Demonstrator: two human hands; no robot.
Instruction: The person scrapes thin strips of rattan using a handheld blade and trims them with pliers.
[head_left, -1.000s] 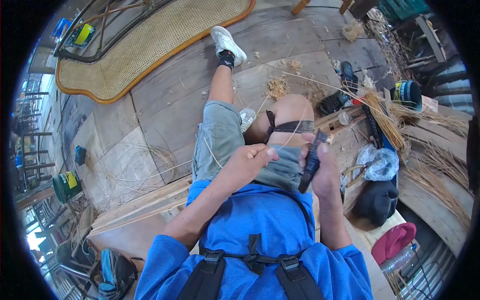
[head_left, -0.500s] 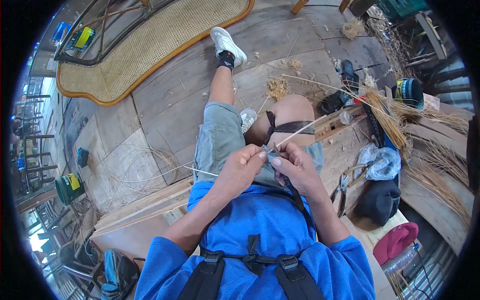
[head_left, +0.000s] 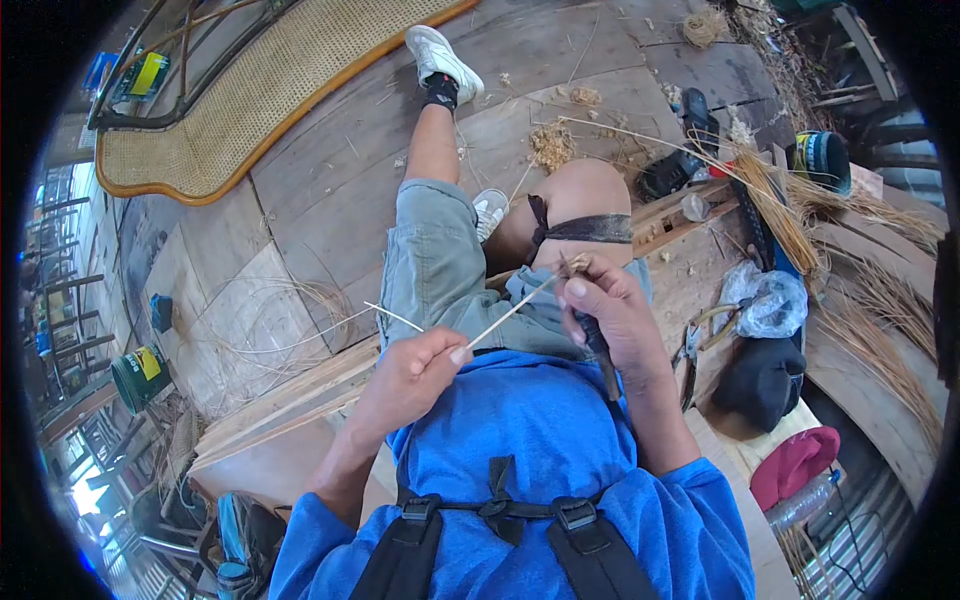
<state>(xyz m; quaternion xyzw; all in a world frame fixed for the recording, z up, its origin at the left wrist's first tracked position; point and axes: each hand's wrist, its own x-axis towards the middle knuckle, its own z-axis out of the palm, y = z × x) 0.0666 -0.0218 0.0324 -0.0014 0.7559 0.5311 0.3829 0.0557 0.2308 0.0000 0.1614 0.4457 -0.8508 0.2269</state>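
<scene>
A pale, thin cane strip [head_left: 510, 312] is stretched slantwise over my lap between my two hands. My left hand [head_left: 412, 382] is closed around it at the lower left, and its loose end sticks out beyond the fist. My right hand [head_left: 618, 308] grips a knife [head_left: 600, 355] whose dark handle points down toward my belly. The thumb and fingers of that hand pinch near the strip's upper end, where curled shavings show. Most of the blade is hidden by the fingers. Black cloth [head_left: 590, 229] is tied around my right knee.
A woven cane panel [head_left: 260, 85] with a wooden rim lies at the upper left. To my right are pliers [head_left: 689, 345], a plastic bag [head_left: 775, 300], a black cap [head_left: 755, 400] and cane bundles [head_left: 775, 225]. Shavings [head_left: 551, 147] and long loose strips [head_left: 290, 300] litter the floor.
My hands were close together over my lap. My left hand has moved down and left along the strip, and my right hand slightly up and right, with shavings now at its fingers.
</scene>
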